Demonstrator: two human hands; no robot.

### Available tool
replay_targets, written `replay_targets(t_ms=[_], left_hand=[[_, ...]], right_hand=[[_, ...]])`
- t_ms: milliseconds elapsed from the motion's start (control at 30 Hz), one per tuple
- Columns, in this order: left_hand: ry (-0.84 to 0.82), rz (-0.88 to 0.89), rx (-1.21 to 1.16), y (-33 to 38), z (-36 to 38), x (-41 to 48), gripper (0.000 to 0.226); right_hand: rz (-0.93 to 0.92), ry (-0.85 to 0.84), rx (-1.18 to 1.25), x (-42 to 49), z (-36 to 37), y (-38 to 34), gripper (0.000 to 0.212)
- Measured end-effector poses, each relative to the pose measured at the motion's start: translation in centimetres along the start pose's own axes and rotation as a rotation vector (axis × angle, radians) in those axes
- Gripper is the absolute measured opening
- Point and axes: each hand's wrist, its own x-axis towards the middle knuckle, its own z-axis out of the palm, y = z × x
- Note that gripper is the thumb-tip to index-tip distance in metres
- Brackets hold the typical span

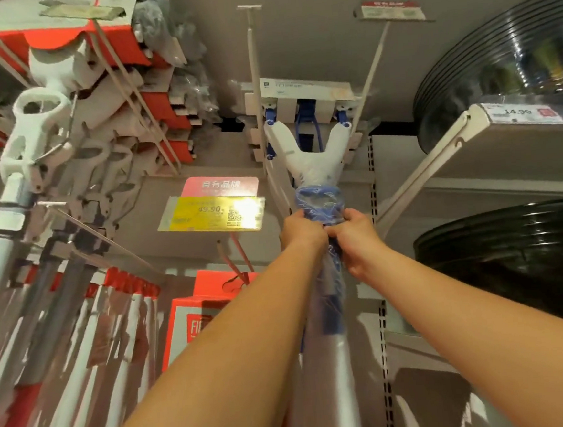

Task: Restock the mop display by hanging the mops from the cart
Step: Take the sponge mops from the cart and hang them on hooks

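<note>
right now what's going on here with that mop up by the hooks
A person holds a plastic-wrapped mop overhead at the display. The left hand and right hand both grip its shaft just below the blue collar. The mop's flat head sits between two long pegs; whether it has caught on a hook cannot be told. More white mops hang to the left, beside a yellow price tag reading 49.90.

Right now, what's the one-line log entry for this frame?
step: hanging mop | left hand: grips handle | right hand: grips handle | mop head: up by the hooks | hung: unclear
</note>
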Motion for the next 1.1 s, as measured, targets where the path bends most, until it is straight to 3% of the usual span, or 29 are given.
replay_targets(t_ms=[200, 333, 500, 567, 633, 700, 767, 867, 1000, 1100], left_hand=[[-0.006, -0.158, -0.051, -2.2, -0.3, 2.4, 0.027], [-0.013, -0.11, 0.108, -2.7, -0.5, 2.7, 0.036], [-0.019, -0.027, 0.799, 0.0, -1.2, 1.4, 0.042], [-0.067, 0.045, 0.911, 0.6, -1.7, 1.2, 0.044], [-0.078, 0.072, 0.932, 1.2, -2.2, 0.4, 0.044], [-0.019, 0.009, 0.757, 0.9, -2.6, -0.4, 0.041], [0.014, 0.059, 0.689, 0.9, -3.2, -1.8, 0.038], [-0.032, 0.163, 0.92, 1.4, -4.4, -4.5, 0.035], [-0.116, 0.277, 1.267, 1.7, -5.9, -8.3, 0.028], [-0.144, 0.305, 1.483, 1.8, -6.4, -11.3, 0.033]], right_hand=[[0.007, 0.024, 0.011, 1.6, 0.0, 3.6, 0.038], [-0.013, 0.02, 0.023, 1.8, 0.0, 5.4, 0.033], [-0.018, -0.008, -0.014, 1.6, 0.4, 5.9, 0.032], [-0.016, -0.039, -0.064, 1.3, 0.4, 5.9, 0.03], [-0.011, -0.049, -0.17, 1.1, 0.3, 5.8, 0.021], [-0.005, -0.035, -0.298, 0.9, -0.1, 5.6, 0.017], [-0.002, -0.042, -0.424, 0.5, -0.4, 4.8, 0.013], [-0.083, -0.1, -0.777, -1.3, -1.1, 3.0, 0.014], [-0.181, -0.301, -1.335, -5.9, -2.1, 0.6, 0.02], [-0.118, -0.38, -1.472, -9.0, -2.5, 0.3, 0.017]])
